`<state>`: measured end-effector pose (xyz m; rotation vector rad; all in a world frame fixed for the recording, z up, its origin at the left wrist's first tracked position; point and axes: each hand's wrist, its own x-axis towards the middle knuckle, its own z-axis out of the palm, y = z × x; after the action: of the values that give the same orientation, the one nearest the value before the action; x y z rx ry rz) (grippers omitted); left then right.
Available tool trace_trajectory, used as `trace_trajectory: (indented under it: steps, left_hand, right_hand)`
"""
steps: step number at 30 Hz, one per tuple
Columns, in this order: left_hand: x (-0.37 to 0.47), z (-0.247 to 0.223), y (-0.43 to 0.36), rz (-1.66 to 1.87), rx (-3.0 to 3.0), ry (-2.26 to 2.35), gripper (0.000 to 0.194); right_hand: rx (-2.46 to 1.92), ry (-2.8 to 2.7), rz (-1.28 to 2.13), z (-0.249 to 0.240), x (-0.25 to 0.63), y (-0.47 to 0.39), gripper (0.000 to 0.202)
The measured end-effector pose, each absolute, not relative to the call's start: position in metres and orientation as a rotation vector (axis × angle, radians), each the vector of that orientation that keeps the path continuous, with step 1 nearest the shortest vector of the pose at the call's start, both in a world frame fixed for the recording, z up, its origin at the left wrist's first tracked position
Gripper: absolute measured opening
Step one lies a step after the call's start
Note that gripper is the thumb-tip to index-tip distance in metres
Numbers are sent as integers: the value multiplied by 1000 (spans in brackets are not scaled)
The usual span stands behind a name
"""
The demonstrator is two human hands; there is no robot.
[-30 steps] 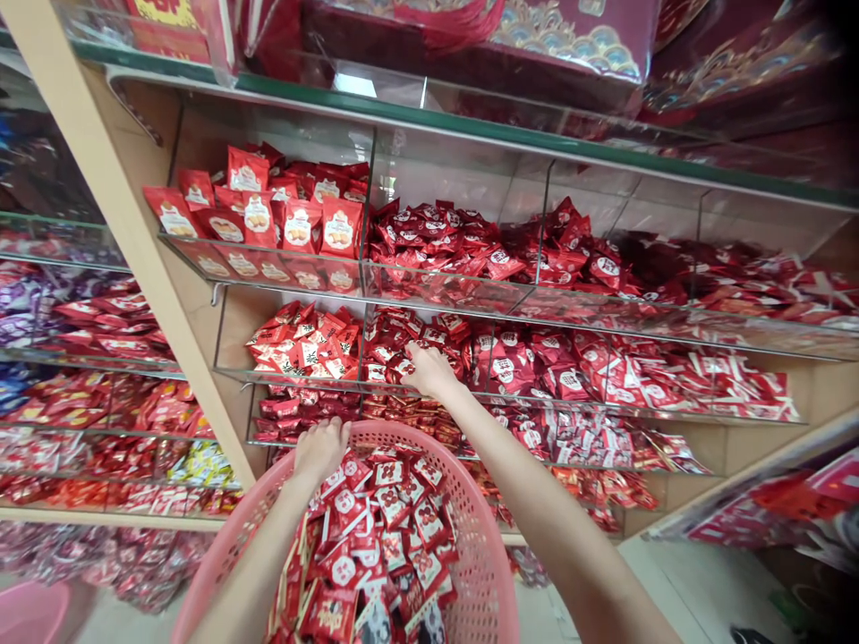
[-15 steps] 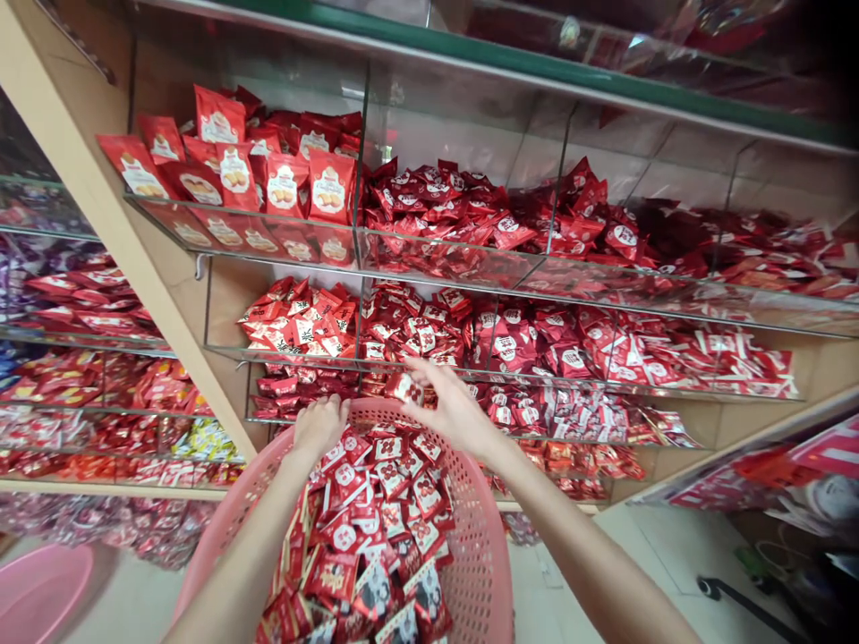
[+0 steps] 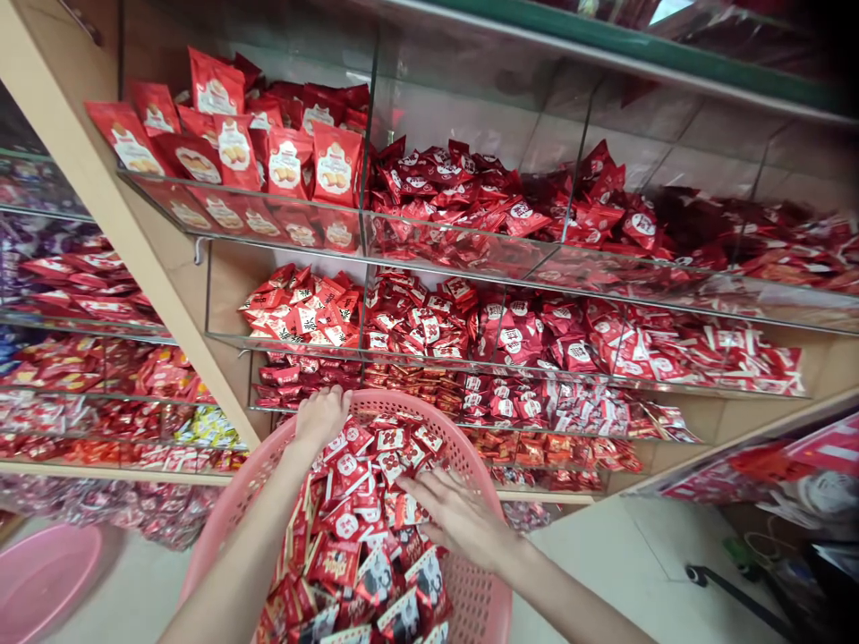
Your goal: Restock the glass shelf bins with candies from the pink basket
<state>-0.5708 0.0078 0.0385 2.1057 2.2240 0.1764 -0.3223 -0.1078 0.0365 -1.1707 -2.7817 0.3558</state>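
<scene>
My left hand (image 3: 323, 417) is closed over the far rim of a pink perforated plastic basket (image 3: 480, 586). Inside the basket lies a heap of small red-and-white wrapped snack packets (image 3: 345, 523). My right hand (image 3: 460, 519) reaches in from the right, low over the heap. Its fingers are stretched and apart from the thumb, at a red-and-white packet (image 3: 405, 509) on top. Whether they press on that packet is hard to tell.
Ahead stand wooden shelves with clear dividers, holding red biscuit packets (image 3: 285, 163), dark red packets (image 3: 436, 179) and red-and-white packets (image 3: 429, 326). A wooden upright (image 3: 144, 233) separates more shelves at left. On the floor are a pink basin (image 3: 46, 581) and, right, a black wheeled base (image 3: 731, 590).
My right hand has come down from beside the lower shelf edge, where a packet was between its thumb and fingers, into the basket. My left hand stays on the rim.
</scene>
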Motion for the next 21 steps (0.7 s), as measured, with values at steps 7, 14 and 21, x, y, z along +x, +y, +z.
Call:
trace_trajectory:
  steps: [7,14,21]
  left_hand:
    - [-571,41,7,151,2092,2219,48]
    - [-570,42,6,158,2084,2217,47]
    - [-568,45,5,131,2090,2226,47]
  right_hand:
    - [-1286,-2678,292,46,-289,-92,67]
    - [-1248,-2688,338,42,-284,-88,69]
    - [-1329,-2696,186,35,-289,-83,73]
